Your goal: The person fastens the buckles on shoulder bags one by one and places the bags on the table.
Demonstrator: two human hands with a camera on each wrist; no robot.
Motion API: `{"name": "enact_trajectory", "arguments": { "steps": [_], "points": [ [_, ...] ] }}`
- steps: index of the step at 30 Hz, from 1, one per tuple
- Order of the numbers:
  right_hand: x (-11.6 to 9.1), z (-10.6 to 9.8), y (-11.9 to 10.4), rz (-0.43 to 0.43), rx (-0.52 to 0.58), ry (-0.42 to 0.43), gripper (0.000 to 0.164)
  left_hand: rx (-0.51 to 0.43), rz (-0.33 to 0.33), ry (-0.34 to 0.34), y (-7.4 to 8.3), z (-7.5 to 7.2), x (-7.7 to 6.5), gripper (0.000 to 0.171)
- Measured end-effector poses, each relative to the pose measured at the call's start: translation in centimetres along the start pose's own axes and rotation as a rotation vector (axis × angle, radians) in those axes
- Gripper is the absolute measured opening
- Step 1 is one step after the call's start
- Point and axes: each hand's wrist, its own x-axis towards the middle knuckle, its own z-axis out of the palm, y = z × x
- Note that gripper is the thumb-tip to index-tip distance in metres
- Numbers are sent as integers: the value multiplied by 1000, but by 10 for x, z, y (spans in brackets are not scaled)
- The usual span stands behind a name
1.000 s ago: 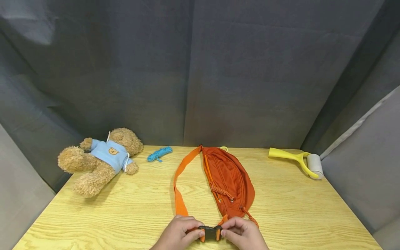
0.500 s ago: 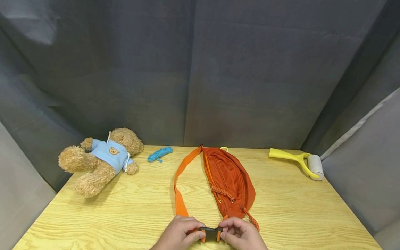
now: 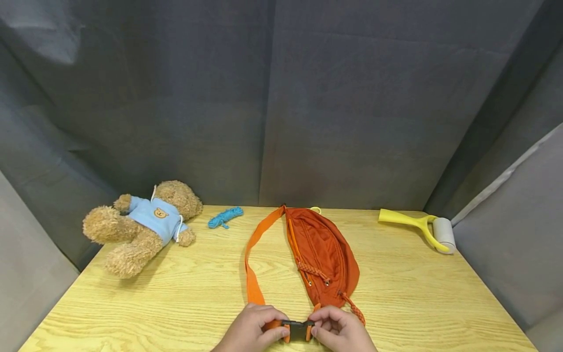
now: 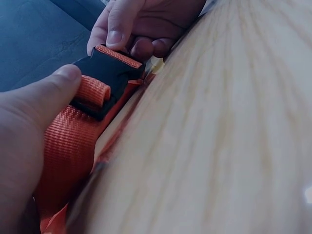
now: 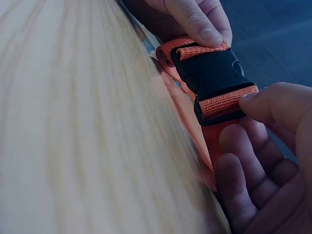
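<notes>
A rust-orange waist bag (image 3: 323, 254) lies on the table, its orange strap (image 3: 252, 274) looped out to the left. Near the front edge, both hands hold the strap's black side-release buckle (image 3: 297, 331), whose two halves sit joined. My left hand (image 3: 255, 326) pinches its left end between thumb and fingers. At the other end, my right hand (image 3: 342, 328) pinches with thumb and forefinger. In the right wrist view the buckle (image 5: 212, 73) shows orange webbing (image 5: 226, 102) threaded through each end, the right thumb pressing on it. The right hand's other fingers curl below.
A teddy bear (image 3: 154, 217) in a blue top lies at the back left. Beside it is a bundle of blue cord (image 3: 225, 217). At the back right lies a yellow-handled roller (image 3: 415, 226). Grey cloth (image 3: 343, 107) walls the table (image 3: 418, 303) at the back and sides.
Hardly anything differs. Both hands keep their grip on the joined buckle, which has shifted a touch to the right; the bag and other objects stay put.
</notes>
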Motion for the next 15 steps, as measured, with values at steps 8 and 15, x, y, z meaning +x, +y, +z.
{"name": "enact_trajectory", "arguments": {
  "steps": [8, 15],
  "points": [
    [0, 0, -1, 12, 10, 3, 24, 5, -7, 22, -2, -1, -1, 15],
    [-1, 0, -1, 15, 23, 4, 24, 77, 0, 37, -4, -2, -1, 17]
  ]
}}
